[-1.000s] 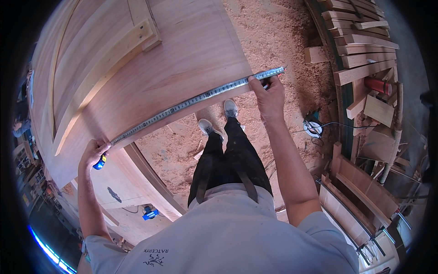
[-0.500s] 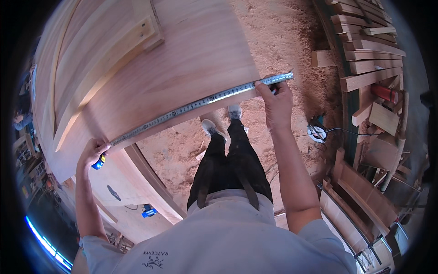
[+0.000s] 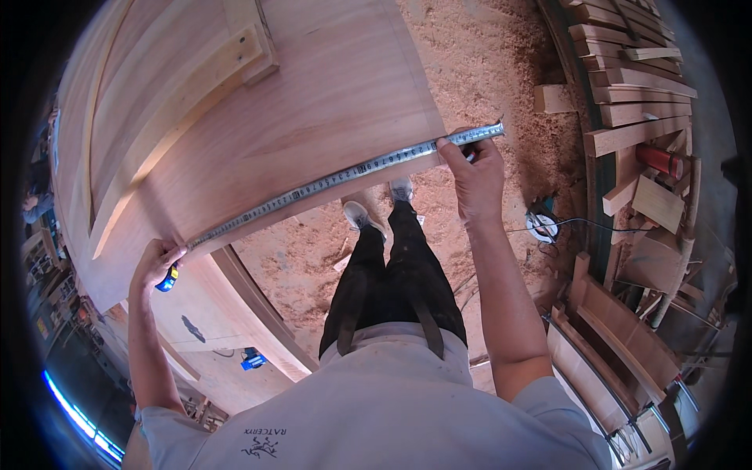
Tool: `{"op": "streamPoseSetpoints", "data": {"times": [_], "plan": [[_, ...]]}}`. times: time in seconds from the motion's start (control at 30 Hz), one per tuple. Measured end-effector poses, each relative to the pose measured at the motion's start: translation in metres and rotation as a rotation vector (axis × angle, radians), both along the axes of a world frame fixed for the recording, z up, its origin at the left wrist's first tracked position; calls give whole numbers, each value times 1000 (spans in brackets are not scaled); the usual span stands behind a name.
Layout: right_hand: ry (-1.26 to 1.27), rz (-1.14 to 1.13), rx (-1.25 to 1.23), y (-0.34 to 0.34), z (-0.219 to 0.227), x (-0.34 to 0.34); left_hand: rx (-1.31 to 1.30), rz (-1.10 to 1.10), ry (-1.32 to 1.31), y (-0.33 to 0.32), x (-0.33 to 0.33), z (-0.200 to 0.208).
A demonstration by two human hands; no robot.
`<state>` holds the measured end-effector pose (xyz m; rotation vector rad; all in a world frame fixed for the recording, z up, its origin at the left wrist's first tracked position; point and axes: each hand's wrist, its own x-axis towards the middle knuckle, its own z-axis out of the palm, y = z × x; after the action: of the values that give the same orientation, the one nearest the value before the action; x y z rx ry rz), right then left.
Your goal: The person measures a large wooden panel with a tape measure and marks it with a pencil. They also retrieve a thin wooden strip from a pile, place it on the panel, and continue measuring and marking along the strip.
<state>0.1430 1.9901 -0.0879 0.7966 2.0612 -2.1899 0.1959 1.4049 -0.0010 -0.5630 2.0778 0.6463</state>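
A steel tape measure (image 3: 329, 182) is drawn out along the near edge of a wide plywood panel (image 3: 345, 102). My left hand (image 3: 157, 262) is closed on it at the panel's left part, with the blue and yellow case (image 3: 167, 280) hanging below the fingers. My right hand (image 3: 479, 176) pinches the blade at the panel's right corner, thumb on top. Past that hand, the blade's free end juts out beyond the panel over the floor. A small dark thing with a pale tip shows in my right fingers; its kind is unclear.
Wooden battens (image 3: 176, 133) lie on the panel. Stacked timber (image 3: 627, 102) and a red cylinder (image 3: 659, 160) are at the right. A circular saw (image 3: 542, 223) with a cable sits on the sawdust-covered floor (image 3: 486, 70). Another blue tool (image 3: 252, 359) rests on a lower board at the left.
Almost nothing differs. The panel and my left hand appear shifted very slightly left in the picture; both hands keep hold of the tape measure.
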Motion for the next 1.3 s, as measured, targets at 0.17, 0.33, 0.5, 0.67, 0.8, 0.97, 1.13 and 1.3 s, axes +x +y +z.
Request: {"op": "streamPoseSetpoints", "data": {"times": [0.17,0.33,0.5,0.67,0.8,0.97,1.13,1.3], "plan": [[5,-1,-4,1,-2,1,-24,2,37,-4,6,-5],[-8,1,-6,0,1,1,-24,7,35,1,3,-3],[2,17,-6,1,2,1,-31,10,33,-2,5,-4],[5,12,-18,1,1,1,-15,12,19,-1,2,-3],[-9,14,-26,2,-1,1,-8,9,15,-4,4,-4],[-34,31,-45,3,-1,1,-17,-7,15,-2,2,-3],[-43,25,76,0,5,0,0,-9,10,0,1,-2],[-46,18,29,-1,8,-1,-51,1,-49,17,-9,7]]}}
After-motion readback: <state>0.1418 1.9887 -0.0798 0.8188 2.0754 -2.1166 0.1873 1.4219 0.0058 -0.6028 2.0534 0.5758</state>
